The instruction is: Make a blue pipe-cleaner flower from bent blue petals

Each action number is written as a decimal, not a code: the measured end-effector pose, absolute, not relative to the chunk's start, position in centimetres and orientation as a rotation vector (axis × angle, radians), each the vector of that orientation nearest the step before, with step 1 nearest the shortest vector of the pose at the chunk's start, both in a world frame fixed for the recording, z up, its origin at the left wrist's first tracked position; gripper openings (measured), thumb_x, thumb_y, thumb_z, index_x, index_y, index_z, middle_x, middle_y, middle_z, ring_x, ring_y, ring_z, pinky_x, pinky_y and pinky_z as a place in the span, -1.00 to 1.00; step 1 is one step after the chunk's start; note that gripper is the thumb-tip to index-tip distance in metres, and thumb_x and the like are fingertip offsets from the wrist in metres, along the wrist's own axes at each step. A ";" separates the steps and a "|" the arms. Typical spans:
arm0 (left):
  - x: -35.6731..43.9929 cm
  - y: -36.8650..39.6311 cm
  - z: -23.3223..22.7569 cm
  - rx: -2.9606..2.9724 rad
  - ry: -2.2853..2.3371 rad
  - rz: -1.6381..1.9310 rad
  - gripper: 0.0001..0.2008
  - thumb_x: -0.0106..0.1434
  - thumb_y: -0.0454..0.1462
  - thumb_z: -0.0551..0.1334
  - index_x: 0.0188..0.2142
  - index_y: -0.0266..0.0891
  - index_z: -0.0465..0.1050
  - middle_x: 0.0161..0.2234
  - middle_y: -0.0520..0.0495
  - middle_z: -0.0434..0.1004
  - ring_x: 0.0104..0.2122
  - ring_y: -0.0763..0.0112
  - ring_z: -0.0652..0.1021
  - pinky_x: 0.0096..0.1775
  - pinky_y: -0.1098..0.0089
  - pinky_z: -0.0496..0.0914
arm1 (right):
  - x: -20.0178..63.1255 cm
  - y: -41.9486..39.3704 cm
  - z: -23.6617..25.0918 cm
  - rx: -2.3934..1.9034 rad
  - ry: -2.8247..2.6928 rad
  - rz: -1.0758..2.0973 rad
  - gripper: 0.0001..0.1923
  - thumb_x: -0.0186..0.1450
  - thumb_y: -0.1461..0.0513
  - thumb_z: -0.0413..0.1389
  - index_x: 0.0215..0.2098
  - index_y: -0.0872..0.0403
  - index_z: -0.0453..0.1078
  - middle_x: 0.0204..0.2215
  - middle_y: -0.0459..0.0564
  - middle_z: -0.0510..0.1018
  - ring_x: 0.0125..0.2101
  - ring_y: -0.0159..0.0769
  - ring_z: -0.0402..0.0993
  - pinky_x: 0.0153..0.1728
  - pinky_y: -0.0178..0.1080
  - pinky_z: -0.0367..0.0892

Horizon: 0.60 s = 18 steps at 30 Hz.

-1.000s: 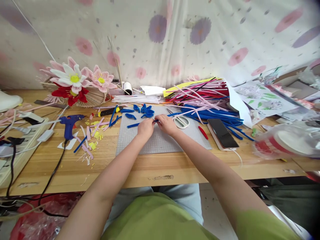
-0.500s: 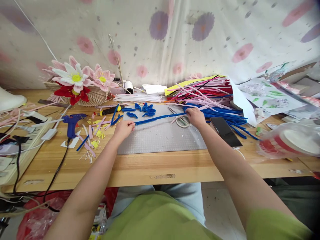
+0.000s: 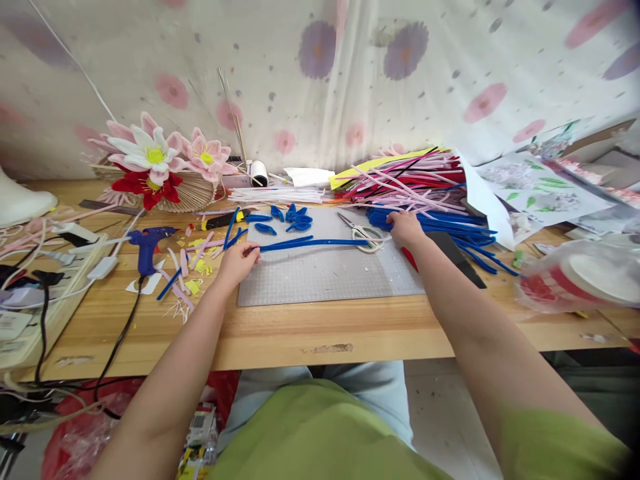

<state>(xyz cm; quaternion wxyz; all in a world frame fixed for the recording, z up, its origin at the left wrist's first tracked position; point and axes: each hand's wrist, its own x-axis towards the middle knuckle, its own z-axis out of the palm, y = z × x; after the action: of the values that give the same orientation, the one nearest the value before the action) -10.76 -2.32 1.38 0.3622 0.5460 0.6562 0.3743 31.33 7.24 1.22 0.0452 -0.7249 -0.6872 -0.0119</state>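
My left hand (image 3: pixel 241 261) is closed in a pinch on the left ends of two blue pipe cleaners (image 3: pixel 320 243). One is longer than the other; both lie out to the right above a grey cutting mat (image 3: pixel 320 277). The longer one's far end crosses the white handles of the scissors (image 3: pixel 369 238). My right hand (image 3: pixel 406 230) is at the near left part of a pile of blue pipe cleaners (image 3: pixel 457 228), its fingers curled down onto it; what they grip is hidden. Several blue looped petals (image 3: pixel 296 217) lie at the mat's back edge.
To the left are a blue glue gun (image 3: pixel 146 247), pink and yellow scraps (image 3: pixel 193 277) and a power strip (image 3: pixel 65 293). Fluffy flowers (image 3: pixel 153 157) stand behind. A dark phone (image 3: pixel 453 257) lies by my right forearm; a plastic-wrapped tub (image 3: pixel 580 283) sits farther right.
My right hand has let go of the longer blue pipe cleaner and moved right to the blue pile. The scissors are now uncovered. My left hand has shifted slightly left and down, still pinching.
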 end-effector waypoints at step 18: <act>-15.2 -2.6 1.5 1.118 1.749 1.351 -0.93 0.04 -0.27 0.05 -0.47 -0.19 0.26 -0.66 0.09 0.23 -0.62 0.51 0.36 -0.56 0.49 0.31 | 32.2 8.1 1.4 -2.020 -2.386 -0.187 -0.61 0.11 0.47 -0.05 -0.17 0.18 0.47 -0.17 0.22 0.45 -0.05 -0.09 0.23 -0.04 -0.12 0.07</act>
<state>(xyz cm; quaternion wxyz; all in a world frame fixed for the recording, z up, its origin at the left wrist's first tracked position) -15.23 -2.65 1.52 0.3262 0.4267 0.6675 0.5157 32.16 8.13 1.37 0.0049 -0.6449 -0.7619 -0.0597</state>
